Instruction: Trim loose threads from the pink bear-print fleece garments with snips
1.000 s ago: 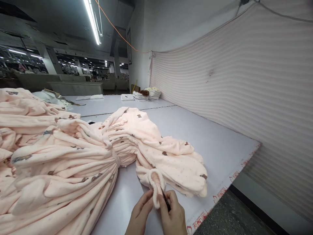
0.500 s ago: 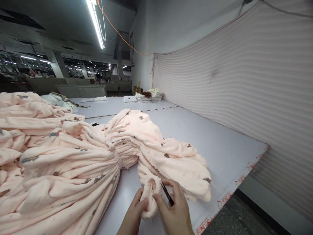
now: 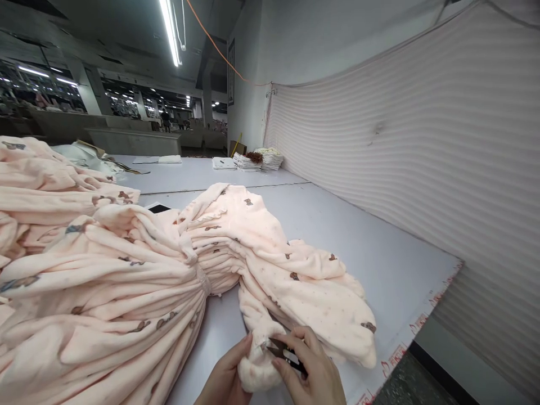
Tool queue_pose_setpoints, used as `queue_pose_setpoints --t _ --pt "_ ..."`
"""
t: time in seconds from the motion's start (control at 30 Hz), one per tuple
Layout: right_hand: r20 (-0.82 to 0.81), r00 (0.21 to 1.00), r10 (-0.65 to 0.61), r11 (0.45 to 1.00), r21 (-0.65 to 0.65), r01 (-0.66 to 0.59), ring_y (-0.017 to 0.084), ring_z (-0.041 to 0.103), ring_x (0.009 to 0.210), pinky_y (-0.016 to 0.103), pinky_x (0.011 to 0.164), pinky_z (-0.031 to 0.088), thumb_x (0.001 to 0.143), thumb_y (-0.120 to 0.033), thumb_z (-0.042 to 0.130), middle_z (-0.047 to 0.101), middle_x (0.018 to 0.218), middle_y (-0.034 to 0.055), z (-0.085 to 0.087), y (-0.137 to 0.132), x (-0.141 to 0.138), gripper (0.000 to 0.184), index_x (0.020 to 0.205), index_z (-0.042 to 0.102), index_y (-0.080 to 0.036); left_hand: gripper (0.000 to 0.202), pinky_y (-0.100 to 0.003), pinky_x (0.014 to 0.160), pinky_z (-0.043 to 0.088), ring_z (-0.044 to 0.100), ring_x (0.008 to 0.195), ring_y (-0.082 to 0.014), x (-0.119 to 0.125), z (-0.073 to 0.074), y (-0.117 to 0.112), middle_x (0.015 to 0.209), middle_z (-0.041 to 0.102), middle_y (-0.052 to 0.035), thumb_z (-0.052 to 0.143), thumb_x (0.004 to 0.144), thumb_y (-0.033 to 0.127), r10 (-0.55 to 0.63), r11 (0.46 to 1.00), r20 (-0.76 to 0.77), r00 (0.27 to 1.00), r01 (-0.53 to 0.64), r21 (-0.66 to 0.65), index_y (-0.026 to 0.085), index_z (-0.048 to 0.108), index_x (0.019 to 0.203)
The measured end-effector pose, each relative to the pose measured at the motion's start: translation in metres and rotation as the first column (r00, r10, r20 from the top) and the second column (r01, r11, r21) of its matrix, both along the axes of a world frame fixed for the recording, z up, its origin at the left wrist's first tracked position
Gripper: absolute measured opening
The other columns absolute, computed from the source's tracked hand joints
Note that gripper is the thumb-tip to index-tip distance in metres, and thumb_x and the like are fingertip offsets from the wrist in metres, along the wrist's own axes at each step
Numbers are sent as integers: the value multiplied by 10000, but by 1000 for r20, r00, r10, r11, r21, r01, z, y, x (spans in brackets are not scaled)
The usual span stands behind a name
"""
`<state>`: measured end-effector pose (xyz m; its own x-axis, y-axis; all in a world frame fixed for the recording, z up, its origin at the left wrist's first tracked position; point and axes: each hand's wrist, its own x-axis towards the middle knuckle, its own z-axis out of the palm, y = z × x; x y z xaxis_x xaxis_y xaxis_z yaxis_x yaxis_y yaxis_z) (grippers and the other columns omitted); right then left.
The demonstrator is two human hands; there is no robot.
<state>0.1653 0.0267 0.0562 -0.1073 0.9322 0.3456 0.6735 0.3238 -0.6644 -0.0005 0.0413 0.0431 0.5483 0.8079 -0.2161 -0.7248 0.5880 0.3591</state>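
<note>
A pale pink fleece garment (image 3: 253, 236) with small brown bear prints lies gathered on the table. Its cuffed sleeve end (image 3: 258, 374) is pinched by my left hand (image 3: 228, 371), whose fingers are partly hidden behind the cloth. In my right hand (image 3: 314, 365) is a pair of small dark thread snips (image 3: 287, 354). The blades point left and touch or nearly touch the cloth at the cuff's opening. Thumb and fingers of the right hand wrap round the snips, close beside the left hand.
More pink fleece (image 3: 84, 292) is heaped along the left. Folded white stacks (image 3: 248, 162) sit at the table's far end, near a striped cloth hanging (image 3: 379, 169) on the right. A dark flat object (image 3: 159, 208) shows behind the fleece. The table edge (image 3: 415, 326) runs along the right.
The snips have swung from pointing up beside the cuff to pointing left at its opening. The cuff has turned and lowered slightly in my left hand. The camera view has shifted slightly.
</note>
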Motion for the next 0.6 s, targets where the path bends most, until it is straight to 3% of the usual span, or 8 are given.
queue_pose_setpoints --t 0.13,0.37,0.5,0.6 --pt "106 991 -85 986 149 68 228 667 752 310 693 527 880 -454 524 689 932 41 1 1 -8 276 1055 685 -315 329 -346 918 450 616 1044 -280 -5 10 4 942 737 -111 615 811 345 18 1000 -105 994 -17 16 111 725 1015" --pt "-235 971 36 999 -21 -42 193 679 759 236 667 519 856 -470 581 697 807 27 -9 14 -16 251 920 740 -286 317 -309 794 453 651 911 -274 -19 31 3 870 744 -117 674 761 353 58 987 -258 964 -17 160 102 746 941" --pt "-253 967 27 1000 0 -27 199 672 741 240 654 515 854 -484 575 696 791 35 -13 10 -16 268 909 746 -284 287 -256 712 427 657 830 -232 -23 38 2 815 739 -100 686 764 340 32 980 -325 945 35 197 103 752 910" --pt "-216 975 -57 995 69 74 192 667 722 227 623 514 853 -462 577 691 824 47 -18 2 -20 250 929 732 -281 289 -257 736 425 647 784 -211 -21 38 3 783 731 -91 688 764 348 3 978 -334 942 66 195 101 754 896"
